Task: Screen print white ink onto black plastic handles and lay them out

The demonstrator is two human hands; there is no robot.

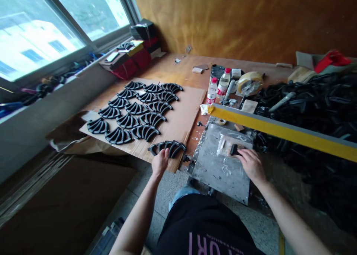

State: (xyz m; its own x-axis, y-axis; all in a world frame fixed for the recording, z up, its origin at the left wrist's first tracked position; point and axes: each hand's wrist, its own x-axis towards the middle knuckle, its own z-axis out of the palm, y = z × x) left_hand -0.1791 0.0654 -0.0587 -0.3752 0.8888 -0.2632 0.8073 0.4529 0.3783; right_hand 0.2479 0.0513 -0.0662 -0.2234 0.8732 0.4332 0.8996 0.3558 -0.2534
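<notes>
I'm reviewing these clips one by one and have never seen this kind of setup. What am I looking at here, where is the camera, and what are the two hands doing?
There is no machine: the single picture comes from a camera on a person's head, looking down at their own bare hands. The left hand rests on a black curved plastic part at the near edge of a cardboard sheet, where many like parts lie in rows. The right hand touches a small black piece on a grey metal plate. A yellow bar crosses above the plate. Behind stand two bottles and a tape roll; a heap of black parts lies to the right.
</notes>
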